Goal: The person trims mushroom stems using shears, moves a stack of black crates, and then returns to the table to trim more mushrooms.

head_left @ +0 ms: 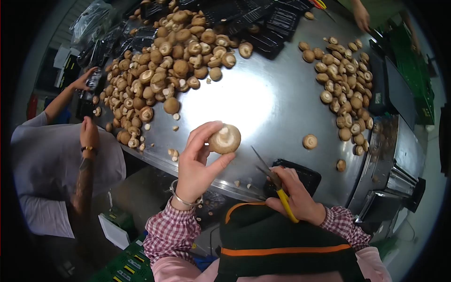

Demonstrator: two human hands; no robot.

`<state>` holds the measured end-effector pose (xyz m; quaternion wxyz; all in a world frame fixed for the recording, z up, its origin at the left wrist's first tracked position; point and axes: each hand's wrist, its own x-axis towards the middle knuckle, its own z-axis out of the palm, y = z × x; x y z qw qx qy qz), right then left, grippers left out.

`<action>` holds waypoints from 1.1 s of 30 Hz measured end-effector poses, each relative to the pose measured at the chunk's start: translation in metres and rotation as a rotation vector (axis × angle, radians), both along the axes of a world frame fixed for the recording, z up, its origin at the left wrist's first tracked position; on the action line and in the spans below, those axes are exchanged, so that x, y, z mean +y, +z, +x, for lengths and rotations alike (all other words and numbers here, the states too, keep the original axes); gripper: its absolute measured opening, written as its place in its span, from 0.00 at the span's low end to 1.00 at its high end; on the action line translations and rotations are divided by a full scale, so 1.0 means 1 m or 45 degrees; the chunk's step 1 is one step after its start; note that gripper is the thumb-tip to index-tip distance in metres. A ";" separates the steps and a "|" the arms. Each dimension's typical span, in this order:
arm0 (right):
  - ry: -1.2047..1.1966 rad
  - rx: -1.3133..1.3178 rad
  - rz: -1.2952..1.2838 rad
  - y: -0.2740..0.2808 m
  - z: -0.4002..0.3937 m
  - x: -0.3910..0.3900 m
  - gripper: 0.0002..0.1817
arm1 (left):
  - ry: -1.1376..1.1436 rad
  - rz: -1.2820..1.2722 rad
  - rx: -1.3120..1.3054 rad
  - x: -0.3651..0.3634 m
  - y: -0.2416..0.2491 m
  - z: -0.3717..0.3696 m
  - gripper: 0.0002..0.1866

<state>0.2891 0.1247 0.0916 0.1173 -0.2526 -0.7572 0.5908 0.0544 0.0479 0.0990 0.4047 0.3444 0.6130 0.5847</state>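
Note:
My left hand (199, 160) holds a brown mushroom (225, 139) between thumb and fingers, its pale underside and stem facing up. To its right, my right hand (299, 192) grips yellow-handled scissors (284, 202), whose blades are parted and point up and left toward the mushroom without touching it. Partly behind my right hand, a black tray (310, 178) lies at the table's near edge. Small cut stem pieces (174, 152) are scattered on the metal table (263, 108) left of my left hand.
A large mushroom heap (159, 70) covers the back left; another pile (347, 84) is at the right. Black trays (268, 28) lie at the back. One co-worker (70, 160) reaches in from the left, and another person's hand (361, 16) shows at top right.

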 end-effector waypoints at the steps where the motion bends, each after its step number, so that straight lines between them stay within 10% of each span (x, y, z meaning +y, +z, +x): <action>1: -0.019 -0.047 0.113 0.006 0.001 0.002 0.33 | 0.002 -0.027 0.079 0.000 0.008 0.008 0.36; 6: -0.174 -0.048 0.581 0.004 0.006 0.008 0.30 | 0.102 0.006 0.374 -0.001 0.024 0.040 0.42; 13: -0.143 -0.013 0.417 0.003 0.001 0.005 0.27 | 0.235 0.025 1.036 -0.007 0.018 0.067 0.44; 23: -0.030 -0.025 0.464 -0.021 -0.006 -0.005 0.23 | 0.346 -0.053 1.056 -0.024 -0.007 0.070 0.44; 28: -0.103 -0.154 -0.260 -0.017 0.007 -0.011 0.19 | 0.349 -0.276 1.301 -0.028 -0.051 0.054 0.37; 31: -0.190 0.019 -0.225 -0.017 0.030 -0.015 0.17 | 0.167 -0.569 -0.147 0.017 -0.089 0.062 0.31; 33: -0.204 0.057 -0.212 -0.008 0.035 -0.012 0.18 | -0.160 -0.279 -0.498 0.077 -0.079 0.081 0.29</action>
